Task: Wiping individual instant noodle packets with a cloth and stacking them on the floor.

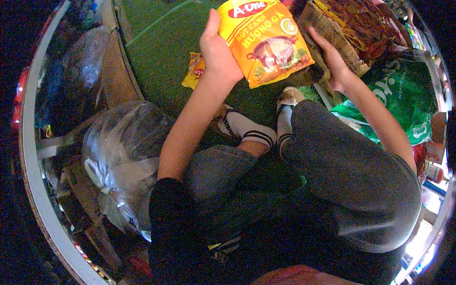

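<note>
An orange and yellow A-One seasoning packet (274, 53), with a pot pictured on its front, is held up at the top of the view. My left hand (219, 53) grips its left side; the fingers behind it are hidden. Just right of the packet is my right hand (331, 62), its palm towards the packet and a narrow gap between them. Most of its fingers are hard to make out. A second small yellow and orange packet (192, 73) lies on the green floor mat (160, 35), partly covered by my left forearm.
To the right stands an opened cardboard box (342, 42) with brown and yellow packages in it. Beside my right arm lies a green printed plastic bag (402, 92). A knotted clear plastic bag (121, 167) sits at my left, near more cardboard (121, 82).
</note>
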A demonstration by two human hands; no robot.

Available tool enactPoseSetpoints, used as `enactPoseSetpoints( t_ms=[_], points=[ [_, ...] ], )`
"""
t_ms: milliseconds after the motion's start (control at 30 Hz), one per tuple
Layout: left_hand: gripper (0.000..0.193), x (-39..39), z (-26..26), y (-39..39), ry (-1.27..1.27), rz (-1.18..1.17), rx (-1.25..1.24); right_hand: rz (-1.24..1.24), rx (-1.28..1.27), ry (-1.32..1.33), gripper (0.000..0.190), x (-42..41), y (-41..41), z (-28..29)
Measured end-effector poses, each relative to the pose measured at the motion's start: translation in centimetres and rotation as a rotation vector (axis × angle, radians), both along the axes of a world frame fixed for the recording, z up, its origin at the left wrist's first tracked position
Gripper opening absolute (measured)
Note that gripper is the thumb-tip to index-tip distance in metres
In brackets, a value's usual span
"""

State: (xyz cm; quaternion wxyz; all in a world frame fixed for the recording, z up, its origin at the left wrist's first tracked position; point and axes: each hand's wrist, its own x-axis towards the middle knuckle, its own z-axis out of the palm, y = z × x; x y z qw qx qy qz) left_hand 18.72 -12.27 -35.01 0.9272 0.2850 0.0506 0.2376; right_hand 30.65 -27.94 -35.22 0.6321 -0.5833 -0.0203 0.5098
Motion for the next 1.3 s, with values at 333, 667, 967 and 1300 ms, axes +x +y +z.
enactPoseSetpoints(
  t_ms=[333, 667, 967, 1300],
  points=[
    [0.047, 2.5, -2.8, 2.2, 0.008, 0.0, -0.073, 0.161, 0.222, -0.347, 0.047, -2.9, 0.0, 0.7],
    [0.036, 2.2, -2.5, -1.1, 0.139, -0.314, 0.007, 0.15, 0.212, -1.094, 0.041, -2.2, 0.2, 1.5],
    [0.031, 2.5, -4.0, -0.4, 0.098, -0.385, 0.01, 0.025, 0.008, -0.734, 0.063, -2.4, 0.1, 2.8],
    [0.044, 2.7, -4.0, -2.7, 0.198, 0.092, 0.127, 0.029, 0.075, -1.244, 0.031, -3.9, -0.2, 0.9]
  ],
)
